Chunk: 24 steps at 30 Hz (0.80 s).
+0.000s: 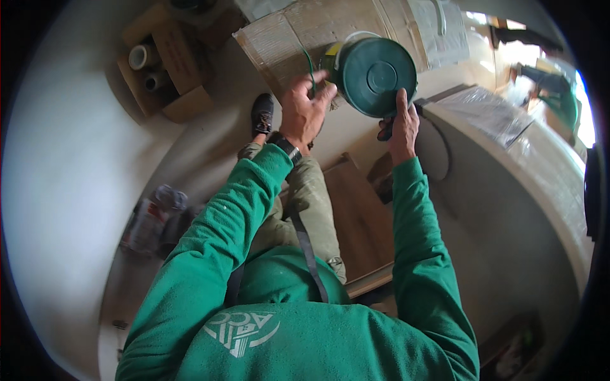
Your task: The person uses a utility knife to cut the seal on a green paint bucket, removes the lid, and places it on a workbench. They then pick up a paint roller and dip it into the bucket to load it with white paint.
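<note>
I hold the green spool (376, 76) up in front of me, above the floor and near the left edge of the white counter (508, 190), its flat round face turned toward me. My right hand (401, 127) supports it from below: the fingers are curled under the lower rim and one finger is laid straight up against the face. My left hand (304, 108) is closed in a pinch on the green cord (311, 68) that comes off the spool's left side. By my judgement the step in hand is drawing cord off the spool; the next move calls for a steady pull with the left hand while the right keeps the spool from tipping and lets it turn. Limits of view: the far side of the spool and the amount of cord left on it are hidden. A dark object under my right palm cannot be identified. The cord's free end is covered by my left fingers. Flattened cardboard (298, 32) lies behind the spool.
</note>
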{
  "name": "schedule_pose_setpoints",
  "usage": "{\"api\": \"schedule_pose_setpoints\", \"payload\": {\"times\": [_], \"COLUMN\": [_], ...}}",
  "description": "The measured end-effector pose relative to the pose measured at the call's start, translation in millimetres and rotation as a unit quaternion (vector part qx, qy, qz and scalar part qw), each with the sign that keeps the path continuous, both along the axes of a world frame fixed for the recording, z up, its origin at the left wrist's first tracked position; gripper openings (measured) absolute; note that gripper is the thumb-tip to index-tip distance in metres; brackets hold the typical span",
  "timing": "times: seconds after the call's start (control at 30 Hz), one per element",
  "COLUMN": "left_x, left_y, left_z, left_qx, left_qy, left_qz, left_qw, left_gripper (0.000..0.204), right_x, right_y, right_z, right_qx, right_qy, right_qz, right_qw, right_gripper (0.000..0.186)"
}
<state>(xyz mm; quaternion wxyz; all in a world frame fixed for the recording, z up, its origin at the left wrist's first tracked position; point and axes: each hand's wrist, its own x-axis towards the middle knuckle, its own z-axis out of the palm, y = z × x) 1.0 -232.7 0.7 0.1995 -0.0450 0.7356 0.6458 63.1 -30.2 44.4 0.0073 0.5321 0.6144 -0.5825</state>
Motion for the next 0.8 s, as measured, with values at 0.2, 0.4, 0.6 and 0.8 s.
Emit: {"api": "schedule_pose_setpoints", "payload": {"times": [0.2,0.4,0.6,0.8], "left_x": [-62,-130,-139,-62], "left_y": [48,116,108,84], "left_z": [10,19,-21,-2], "left_qx": [-0.171,-0.292,-0.257,-0.159], "left_qy": [0.269,0.184,0.055,-0.114], "left_qz": [-0.174,-0.398,-0.324,-0.177], "left_qw": [0.932,0.850,0.909,0.965], "left_gripper": [0.061,0.077,0.069,0.056], "right_x": [40,37,23,9], "right_y": [-3,-18,-10,64], "right_z": [-15,-28,-38,-61], "right_qx": [-0.046,-0.074,0.028,0.209], "right_qy": [0.068,0.183,0.124,0.130], "right_qz": [-0.091,-0.174,-0.163,0.018], "right_qw": [0.993,0.965,0.978,0.969], "right_gripper": [0.036,0.034,0.044,0.041]}}
